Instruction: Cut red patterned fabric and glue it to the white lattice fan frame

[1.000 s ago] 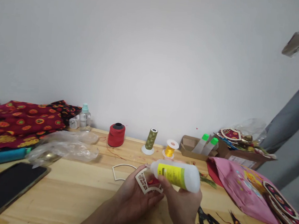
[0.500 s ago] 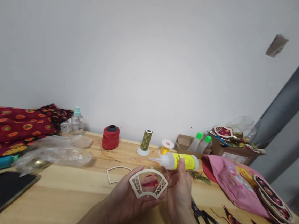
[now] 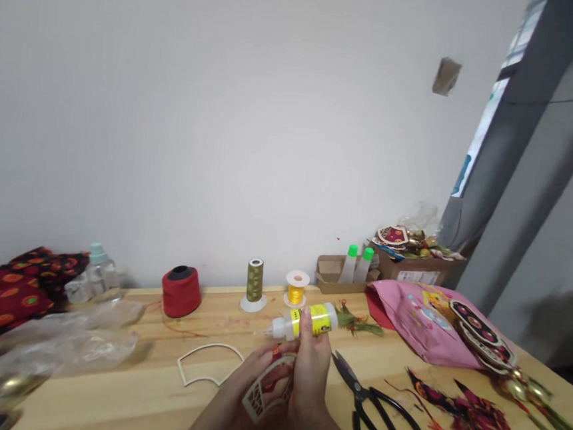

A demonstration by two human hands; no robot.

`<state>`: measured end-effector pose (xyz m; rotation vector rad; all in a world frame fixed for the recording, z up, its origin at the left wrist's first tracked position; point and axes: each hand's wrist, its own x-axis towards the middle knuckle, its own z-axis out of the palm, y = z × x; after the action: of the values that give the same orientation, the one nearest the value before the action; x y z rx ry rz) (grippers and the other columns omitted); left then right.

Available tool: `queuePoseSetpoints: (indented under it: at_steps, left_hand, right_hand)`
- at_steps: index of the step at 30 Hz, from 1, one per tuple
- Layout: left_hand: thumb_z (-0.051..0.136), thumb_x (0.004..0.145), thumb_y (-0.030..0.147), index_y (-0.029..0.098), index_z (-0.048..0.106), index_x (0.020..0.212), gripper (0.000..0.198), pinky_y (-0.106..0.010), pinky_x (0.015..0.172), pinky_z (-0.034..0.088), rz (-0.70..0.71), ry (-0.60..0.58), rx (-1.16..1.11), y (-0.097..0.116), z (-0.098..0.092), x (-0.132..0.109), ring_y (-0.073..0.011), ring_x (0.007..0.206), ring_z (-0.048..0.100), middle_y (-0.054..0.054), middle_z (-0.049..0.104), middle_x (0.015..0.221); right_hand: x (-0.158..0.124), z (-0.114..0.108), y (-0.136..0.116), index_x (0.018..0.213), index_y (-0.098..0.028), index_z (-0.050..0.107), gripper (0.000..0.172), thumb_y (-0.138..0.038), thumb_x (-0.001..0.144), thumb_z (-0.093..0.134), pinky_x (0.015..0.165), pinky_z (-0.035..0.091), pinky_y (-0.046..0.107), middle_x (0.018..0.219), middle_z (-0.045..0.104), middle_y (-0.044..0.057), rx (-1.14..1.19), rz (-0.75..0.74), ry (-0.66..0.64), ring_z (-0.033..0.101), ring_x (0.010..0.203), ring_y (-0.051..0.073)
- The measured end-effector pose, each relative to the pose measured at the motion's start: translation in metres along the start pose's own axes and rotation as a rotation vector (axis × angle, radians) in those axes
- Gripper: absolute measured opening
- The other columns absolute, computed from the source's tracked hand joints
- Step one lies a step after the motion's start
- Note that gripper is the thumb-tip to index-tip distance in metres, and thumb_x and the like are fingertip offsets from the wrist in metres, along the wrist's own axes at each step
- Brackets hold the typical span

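My left hand (image 3: 233,398) is closed around a pale wooden fan-shaped frame (image 3: 253,401) with cut-out lattice ends. The frame is tilted, and red patterned fabric (image 3: 277,352) shows at its upper edge. In my right hand (image 3: 313,371) lies a glue bottle (image 3: 327,318) with a yellow label, its thin nozzle pointing left. My right thumb presses on the bottle, while the lower part of that hand is against the frame's right side. My fingers hide part of the frame. A plain fan-shaped outline (image 3: 212,345) rests on the table left of my hands.
Black scissors (image 3: 361,392) lie to the right, near fabric scraps (image 3: 479,419). Red (image 3: 181,293), olive (image 3: 255,282) and yellow (image 3: 297,289) thread spools stand along the wall. Further right are a small carton (image 3: 329,272), a pink bag (image 3: 418,320) and a plastic bag (image 3: 70,336) at left.
The view has turned right. The frame, earlier facing me flat, is now tilted and partly covered as my hands came together. The bottle remains in my right hand, its nozzle angled slightly lower.
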<state>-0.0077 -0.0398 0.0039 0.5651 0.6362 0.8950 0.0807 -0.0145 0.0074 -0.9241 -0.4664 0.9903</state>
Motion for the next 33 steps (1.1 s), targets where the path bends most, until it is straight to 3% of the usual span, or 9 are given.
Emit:
queuePoseSetpoints:
  at_steps: [2, 6, 11, 16, 19, 22, 25, 29, 33]
  left_hand:
    - [0.060, 0.069, 0.031, 0.019, 0.057, 0.102, 0.036, -0.034, 0.072, 0.045, 0.045, -0.029, -0.001, -0.007, -0.001, 0.004, -0.0229, 0.081, 0.062, -0.008, 0.067, 0.094]
    - [0.066, 0.062, 0.037, 0.023, 0.064, 0.093, 0.034, -0.037, 0.088, 0.038, 0.101, -0.034, -0.002, -0.018, -0.006, 0.009, -0.0249, 0.100, 0.055, -0.007, 0.066, 0.100]
    - [0.076, 0.050, 0.025, 0.027, 0.064, 0.097, 0.049, -0.039, 0.095, 0.032, 0.318, -0.110, 0.301, -0.021, -0.001, 0.003, -0.0270, 0.109, 0.049, -0.007, 0.060, 0.112]
    - [0.071, 0.056, 0.033, 0.020, 0.067, 0.089, 0.036, -0.038, 0.081, 0.045, 0.314, 0.092, 0.455, -0.016, -0.002, 0.004, -0.0278, 0.099, 0.056, -0.011, 0.065, 0.101]
    - [0.069, 0.061, 0.027, 0.015, 0.060, 0.099, 0.040, -0.030, 0.066, 0.050, 0.200, 0.204, 0.329, -0.004, -0.006, 0.004, -0.0222, 0.080, 0.063, -0.012, 0.068, 0.091]
    - [0.065, 0.065, 0.016, 0.009, 0.049, 0.111, 0.049, -0.028, 0.069, 0.051, 0.149, 0.298, 0.262, 0.011, -0.011, 0.001, -0.0210, 0.079, 0.064, -0.015, 0.067, 0.091]
    - [0.063, 0.066, 0.010, 0.009, 0.042, 0.118, 0.056, -0.030, 0.073, 0.051, 0.222, 0.359, 0.244, 0.023, -0.020, 0.002, -0.0233, 0.085, 0.063, -0.017, 0.067, 0.092]
    - [0.058, 0.069, 0.008, 0.010, 0.045, 0.116, 0.048, -0.031, 0.072, 0.052, 0.364, 0.376, 0.206, 0.033, -0.034, 0.007, -0.0237, 0.086, 0.062, -0.016, 0.067, 0.090]
    - [0.059, 0.069, 0.008, 0.012, 0.047, 0.113, 0.046, -0.031, 0.076, 0.050, 0.425, 0.363, 0.196, 0.032, -0.033, 0.009, -0.0213, 0.085, 0.063, -0.012, 0.069, 0.086]
  right_hand:
    - [0.003, 0.001, 0.000, 0.084, -0.014, 0.054, 0.038, -0.049, 0.069, 0.058, 0.036, 0.040, 0.021, 0.040, 0.051, -0.007, -0.029, -0.031, 0.080, 0.052, 0.037, 0.013]
    - [0.013, 0.000, -0.005, 0.084, -0.013, 0.055, 0.039, -0.047, 0.065, 0.061, 0.046, 0.044, 0.022, 0.054, 0.060, -0.001, -0.008, -0.151, 0.182, 0.058, 0.051, 0.015]
    - [0.024, -0.006, -0.012, 0.083, -0.016, 0.052, 0.038, -0.047, 0.064, 0.062, 0.048, 0.042, 0.023, 0.045, 0.052, -0.006, 0.013, -0.158, 0.249, 0.057, 0.053, 0.016]
    - [0.027, -0.006, -0.010, 0.069, -0.018, 0.048, 0.032, -0.045, 0.063, 0.065, 0.039, 0.037, 0.022, 0.043, 0.050, -0.007, -0.015, -0.125, 0.255, 0.047, 0.039, 0.011]
    - [0.030, -0.007, -0.009, 0.073, -0.017, 0.049, 0.031, -0.041, 0.062, 0.066, 0.045, 0.041, 0.022, 0.049, 0.055, -0.005, 0.048, -0.154, 0.207, 0.054, 0.048, 0.013]
    - [0.035, -0.009, -0.009, 0.080, -0.016, 0.051, 0.033, -0.039, 0.062, 0.067, 0.051, 0.044, 0.022, 0.066, 0.063, 0.000, 0.103, -0.189, 0.153, 0.059, 0.061, 0.015]
    - [0.040, -0.012, -0.011, 0.080, -0.015, 0.053, 0.033, -0.039, 0.062, 0.067, 0.048, 0.044, 0.023, 0.067, 0.064, 0.002, 0.118, -0.159, 0.106, 0.059, 0.057, 0.015]
    - [0.041, -0.013, -0.010, 0.080, -0.015, 0.054, 0.034, -0.038, 0.060, 0.069, 0.045, 0.044, 0.022, 0.064, 0.064, 0.000, 0.156, -0.115, 0.068, 0.057, 0.049, 0.013]
    - [0.041, -0.013, -0.005, 0.079, -0.015, 0.055, 0.035, -0.038, 0.058, 0.070, 0.046, 0.046, 0.021, 0.064, 0.065, 0.001, 0.201, -0.066, 0.053, 0.057, 0.048, 0.012]
